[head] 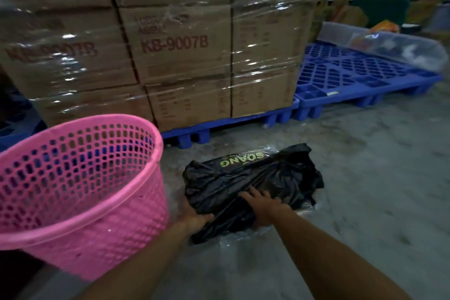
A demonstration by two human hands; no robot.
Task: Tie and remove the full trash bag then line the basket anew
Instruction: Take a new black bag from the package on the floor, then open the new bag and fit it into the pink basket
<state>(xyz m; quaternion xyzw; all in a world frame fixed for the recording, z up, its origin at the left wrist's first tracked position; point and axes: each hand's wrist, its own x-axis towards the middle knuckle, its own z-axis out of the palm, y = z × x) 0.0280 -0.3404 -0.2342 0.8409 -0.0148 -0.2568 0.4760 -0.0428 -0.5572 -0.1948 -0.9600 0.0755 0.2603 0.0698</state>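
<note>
A pink perforated plastic basket [80, 204] stands on the floor at the left, with no bag inside it. To its right a pack of black trash bags [250, 178] in a clear wrapper with yellow-green print lies on the concrete floor. My left hand [194, 219] grips the pack's near left edge, thumb on top. On the black plastic at the pack's near side rests my right hand [261, 204], fingers curled into the folds. No full trash bag is in view.
Shrink-wrapped cardboard boxes [170, 44] stand stacked on a blue plastic pallet [229, 124] right behind the basket and pack. A second blue pallet [360, 73] lies at the right with a clear plastic bundle [389, 44] on it. Grey concrete floor [365, 178] stretches right.
</note>
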